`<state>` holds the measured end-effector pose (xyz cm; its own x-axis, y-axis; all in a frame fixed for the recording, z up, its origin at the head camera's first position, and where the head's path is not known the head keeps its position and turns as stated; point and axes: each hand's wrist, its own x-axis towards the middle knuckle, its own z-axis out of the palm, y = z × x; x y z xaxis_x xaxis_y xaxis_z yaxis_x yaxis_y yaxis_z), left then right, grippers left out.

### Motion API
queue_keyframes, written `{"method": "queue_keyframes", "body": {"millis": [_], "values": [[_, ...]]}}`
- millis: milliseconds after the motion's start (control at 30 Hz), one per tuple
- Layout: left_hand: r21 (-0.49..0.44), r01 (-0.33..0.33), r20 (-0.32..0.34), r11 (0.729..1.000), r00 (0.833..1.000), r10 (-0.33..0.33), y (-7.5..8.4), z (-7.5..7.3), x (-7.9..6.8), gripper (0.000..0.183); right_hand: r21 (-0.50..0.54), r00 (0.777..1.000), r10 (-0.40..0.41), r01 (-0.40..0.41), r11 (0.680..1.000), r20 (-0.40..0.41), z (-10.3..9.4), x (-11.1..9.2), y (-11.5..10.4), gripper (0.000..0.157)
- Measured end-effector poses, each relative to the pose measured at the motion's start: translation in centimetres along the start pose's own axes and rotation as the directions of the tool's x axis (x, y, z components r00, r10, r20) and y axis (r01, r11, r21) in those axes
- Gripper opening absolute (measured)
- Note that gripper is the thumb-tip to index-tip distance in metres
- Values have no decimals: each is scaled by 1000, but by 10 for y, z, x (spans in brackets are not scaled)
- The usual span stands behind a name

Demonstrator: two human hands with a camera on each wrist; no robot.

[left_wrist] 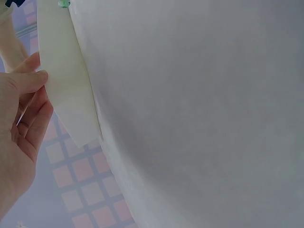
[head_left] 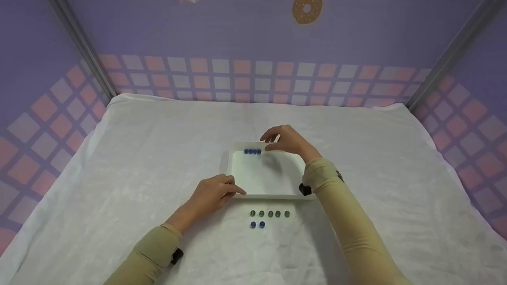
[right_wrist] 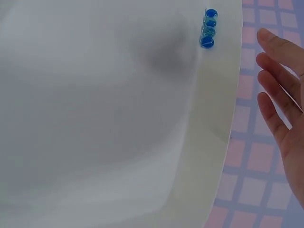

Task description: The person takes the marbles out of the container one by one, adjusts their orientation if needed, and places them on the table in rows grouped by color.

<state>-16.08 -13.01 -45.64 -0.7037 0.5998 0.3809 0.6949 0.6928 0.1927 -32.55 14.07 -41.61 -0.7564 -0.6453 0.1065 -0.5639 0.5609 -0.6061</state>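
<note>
A white shallow tray [head_left: 273, 196] lies on the cloth. My left hand [head_left: 216, 192] is at its near left corner; in the left wrist view that hand [left_wrist: 23, 118] pinches the rim between thumb and fingers. Along the tray's far wall, toward the left, several blue glass marbles [head_left: 252, 151] form a touching row. Above the far side hovers my right hand [head_left: 288, 139], just right of this row. In the right wrist view its fingers [right_wrist: 273, 80] are loosely bent with nothing between them, apart from the marbles [right_wrist: 208, 31].
In front of the tray, several green marbles [head_left: 270, 213] lie in a spaced row, with two blue marbles [head_left: 257, 225] nearer to me. White cloth [head_left: 158, 142] covers the table. Purple panels with a checked band [head_left: 253, 75] stand at the back and sides.
</note>
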Motion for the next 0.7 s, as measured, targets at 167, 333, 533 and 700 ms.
{"method": "queue_keyframes", "body": {"millis": [167, 333, 533, 700], "values": [[-11, -13, -15, 1000, 1000, 13, -1, 1, 0, 27, -33, 998, -22, 20, 999, -60, 12, 10, 8, 27], [-16, -19, -18, 1000, 1000, 19, -2, 1, -1, 28, -133, 999, -9, 3, 991, -49, 22, 16, 9, 24], [-11, -18, -16, 1000, 1000, 17, -1, 0, -2, 26, -304, 998, -54, 48, 951, -13, 22, 20, 6, 20], [-12, -4, -4, 1000, 1000, 4, -1, -1, 1, 25, -424, 998, -65, 62, 904, 5, 21, 22, 8, 21]]}}
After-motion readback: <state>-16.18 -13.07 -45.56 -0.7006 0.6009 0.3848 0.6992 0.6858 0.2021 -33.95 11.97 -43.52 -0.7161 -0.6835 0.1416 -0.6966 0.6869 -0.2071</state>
